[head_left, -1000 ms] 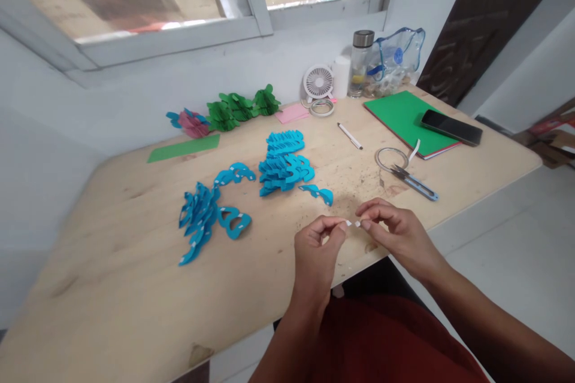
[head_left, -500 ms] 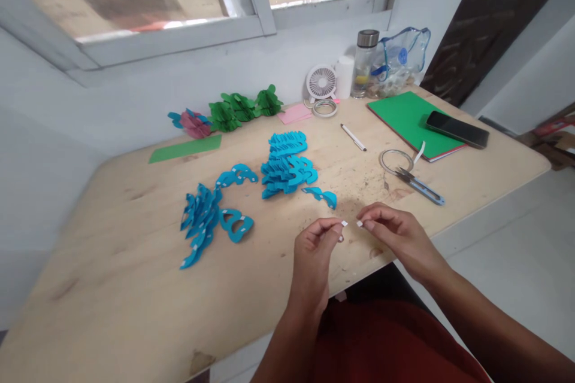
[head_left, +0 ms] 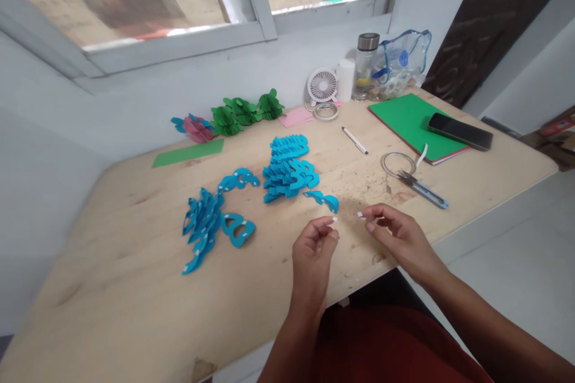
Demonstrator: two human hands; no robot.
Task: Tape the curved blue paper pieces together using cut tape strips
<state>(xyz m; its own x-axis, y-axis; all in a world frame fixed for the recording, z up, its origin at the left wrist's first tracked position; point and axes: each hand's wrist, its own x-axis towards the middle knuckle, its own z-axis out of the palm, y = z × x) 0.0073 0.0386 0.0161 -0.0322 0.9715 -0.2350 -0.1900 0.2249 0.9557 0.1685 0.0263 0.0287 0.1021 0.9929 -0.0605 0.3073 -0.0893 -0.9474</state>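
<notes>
My left hand (head_left: 312,251) is curled above the table's front edge, a small white piece of tape (head_left: 335,219) at its index fingertip and the thumb just below. Facing it, my right hand (head_left: 398,236) carries another small white tape piece (head_left: 360,215) on the index fingertip, with the thumb slightly apart. Just beyond them lies a wavy blue paper cutout (head_left: 322,198). Farther back is a stack of blue paper cutouts (head_left: 287,176). To the left are more blue cutouts (head_left: 202,224) with white tape squares on them, and a loose looped one (head_left: 238,229).
Thread snips (head_left: 424,190) and a tape ring (head_left: 398,164) lie at right, near a green booklet (head_left: 404,119) and phone (head_left: 460,131). A pen (head_left: 354,140), fan (head_left: 322,85), glass bottle (head_left: 363,69) and green paper shapes (head_left: 242,110) stand or lie farther back.
My hands have moved a little apart. Index fingers have lifted away from the thumbs, with the tape pieces on their tips. The view has shifted slightly; the paper cutouts stay put.
</notes>
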